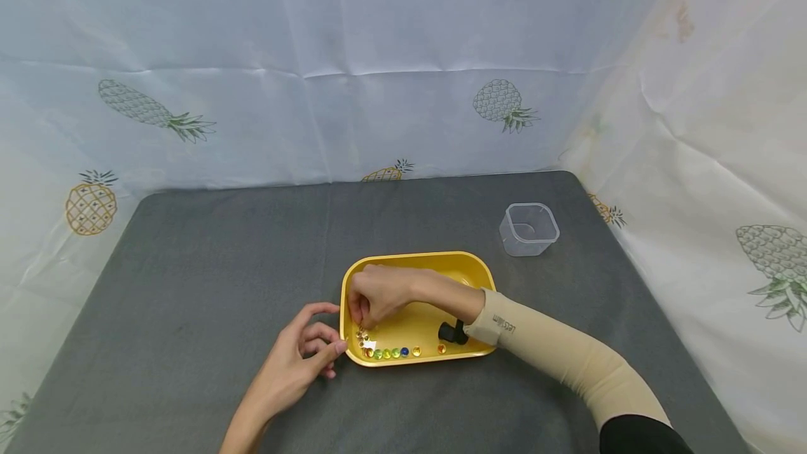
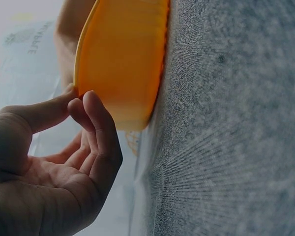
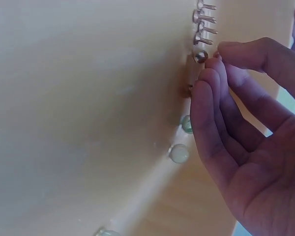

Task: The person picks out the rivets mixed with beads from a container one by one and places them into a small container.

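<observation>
A yellow tray (image 1: 410, 361) lies on the grey table. At its left rim my left hand (image 1: 296, 356) pinches the edge, thumb at the top and a fingertip against the outer wall (image 2: 120, 64). Inside the tray, over its left end, my right hand (image 1: 381, 293) has thumb and fingertips together. They pinch a tiny copper-coloured piece (image 3: 217, 55), mostly hidden, which looks like a thumbtack. Several brass thumbtacks (image 3: 204, 29) line the tray's left side. Glass marbles (image 1: 387, 354), green, amber and one blue marble (image 1: 405, 352), run along the near side.
A clear plastic box (image 1: 529, 230) stands behind the tray to the right. A small black device (image 1: 452, 333) is strapped at my right wrist, above the tray. White pineapple-print cloth (image 1: 410, 125) hangs behind the table (image 1: 221, 286) and at its sides.
</observation>
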Tool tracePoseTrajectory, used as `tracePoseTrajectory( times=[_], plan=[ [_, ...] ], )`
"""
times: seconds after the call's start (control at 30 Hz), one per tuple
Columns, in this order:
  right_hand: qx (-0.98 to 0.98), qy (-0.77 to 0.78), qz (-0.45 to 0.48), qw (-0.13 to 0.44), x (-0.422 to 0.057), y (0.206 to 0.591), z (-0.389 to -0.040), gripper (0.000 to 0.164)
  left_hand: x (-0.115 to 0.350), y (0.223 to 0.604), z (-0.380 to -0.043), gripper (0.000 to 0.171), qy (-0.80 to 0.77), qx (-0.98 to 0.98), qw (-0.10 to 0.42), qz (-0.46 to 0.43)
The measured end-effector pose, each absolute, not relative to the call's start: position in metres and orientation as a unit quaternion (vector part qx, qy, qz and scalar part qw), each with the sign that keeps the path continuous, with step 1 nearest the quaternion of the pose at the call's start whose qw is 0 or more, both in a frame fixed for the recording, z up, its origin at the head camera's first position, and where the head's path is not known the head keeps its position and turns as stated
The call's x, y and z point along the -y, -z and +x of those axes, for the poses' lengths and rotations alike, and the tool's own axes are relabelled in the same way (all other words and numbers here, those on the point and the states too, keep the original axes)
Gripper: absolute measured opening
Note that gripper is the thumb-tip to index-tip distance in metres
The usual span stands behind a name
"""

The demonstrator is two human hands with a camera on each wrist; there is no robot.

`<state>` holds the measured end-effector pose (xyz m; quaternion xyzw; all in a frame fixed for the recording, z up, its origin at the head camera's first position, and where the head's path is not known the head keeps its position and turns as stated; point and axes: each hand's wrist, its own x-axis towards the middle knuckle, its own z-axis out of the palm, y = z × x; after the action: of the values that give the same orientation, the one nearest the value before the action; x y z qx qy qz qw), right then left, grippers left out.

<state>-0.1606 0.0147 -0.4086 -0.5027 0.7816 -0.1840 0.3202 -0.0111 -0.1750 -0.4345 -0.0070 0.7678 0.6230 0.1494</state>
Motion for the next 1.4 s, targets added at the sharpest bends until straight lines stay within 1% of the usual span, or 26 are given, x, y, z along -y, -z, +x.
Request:
tracePoseTrajectory(
  times=[0.53, 0.97, 1.4],
  plan=[
    [-0.781, 0.198, -0.508, 0.305, -0.028, 0.385, -0.165, 0.009, 0.175, 0.434, -0.01, 0.055, -0.629, -0.764, 0.146, 0.003],
    [-0.785, 0.238, -0.502, 0.275, -0.053, 0.355, -0.168, 0.013, 0.175, 0.433, -0.011, 0.056, -0.624, -0.767, 0.151, 0.0],
    [-0.799, 0.275, -0.476, 0.245, -0.072, 0.34, -0.171, 0.014, 0.174, 0.433, -0.012, 0.056, -0.622, -0.767, 0.156, -0.012]
  ],
)
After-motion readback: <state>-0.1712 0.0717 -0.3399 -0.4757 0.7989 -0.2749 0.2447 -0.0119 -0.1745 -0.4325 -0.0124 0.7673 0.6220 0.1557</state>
